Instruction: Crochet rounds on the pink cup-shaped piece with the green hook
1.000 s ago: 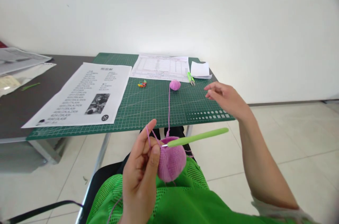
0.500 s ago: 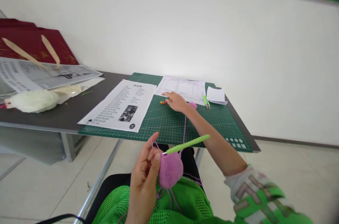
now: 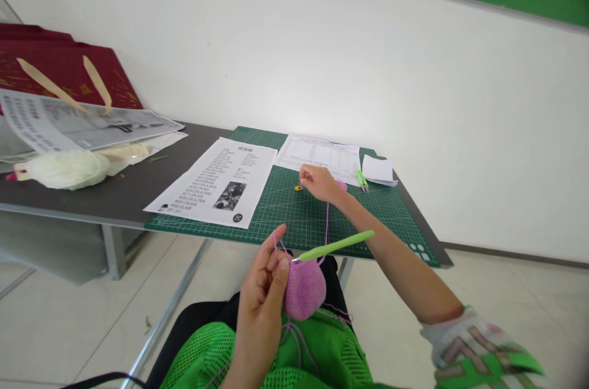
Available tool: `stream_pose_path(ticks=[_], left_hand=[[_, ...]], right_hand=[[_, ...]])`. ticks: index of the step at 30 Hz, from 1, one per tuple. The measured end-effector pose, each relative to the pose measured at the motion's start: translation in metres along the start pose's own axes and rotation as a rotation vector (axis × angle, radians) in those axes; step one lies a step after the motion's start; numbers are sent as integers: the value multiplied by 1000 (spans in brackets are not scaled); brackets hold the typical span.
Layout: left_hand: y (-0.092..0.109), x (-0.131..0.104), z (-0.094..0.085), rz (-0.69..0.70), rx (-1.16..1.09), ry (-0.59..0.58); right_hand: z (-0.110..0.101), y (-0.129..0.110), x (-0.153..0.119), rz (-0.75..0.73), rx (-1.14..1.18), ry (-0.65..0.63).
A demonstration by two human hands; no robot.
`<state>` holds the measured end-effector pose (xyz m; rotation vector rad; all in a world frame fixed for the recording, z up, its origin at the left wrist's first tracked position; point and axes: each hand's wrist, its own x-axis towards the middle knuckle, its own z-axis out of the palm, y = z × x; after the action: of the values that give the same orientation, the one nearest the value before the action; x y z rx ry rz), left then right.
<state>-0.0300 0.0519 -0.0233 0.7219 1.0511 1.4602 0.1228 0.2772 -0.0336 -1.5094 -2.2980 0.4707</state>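
My left hand (image 3: 264,291) pinches the top edge of a pink crocheted piece (image 3: 304,292), with pink yarn looped over its raised index finger. A green-handled crochet hook (image 3: 338,245) sticks out to the right from the top of the piece. Over the green cutting mat (image 3: 294,217), my right hand (image 3: 317,182) has its fingers drawn together beside small red and yellow items (image 3: 298,188); whatever its fingertips hold is too small to name. A pink yarn ball (image 3: 341,185) lies partly behind my right wrist, and a strand runs down from there.
A printed pattern sheet (image 3: 218,183) lies left on the mat, a table-printed sheet (image 3: 322,154) behind. Green snips (image 3: 362,181) and white paper slips (image 3: 378,170) are at the right. White yarn (image 3: 69,169), papers and a dark red bag (image 3: 69,70) occupy the far left.
My right hand has drawn its extended index finger in, and its fingers are now bunched by the small coloured items. The view has shifted slightly; my left hand keeps its hold.
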Motion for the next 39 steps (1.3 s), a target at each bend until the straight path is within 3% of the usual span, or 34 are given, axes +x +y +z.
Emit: stream_pose_path(ticks=[13,24,39], left_hand=[[7,21,1,80,-1,-21],[0,37,-6,125,4,-20],[-5,46,-9,131,-33,-9]], right_hand=[[1,12,-17,46,158,15],[19,21,-25,60,131,-57],[3,29,-39,69,63,-120]])
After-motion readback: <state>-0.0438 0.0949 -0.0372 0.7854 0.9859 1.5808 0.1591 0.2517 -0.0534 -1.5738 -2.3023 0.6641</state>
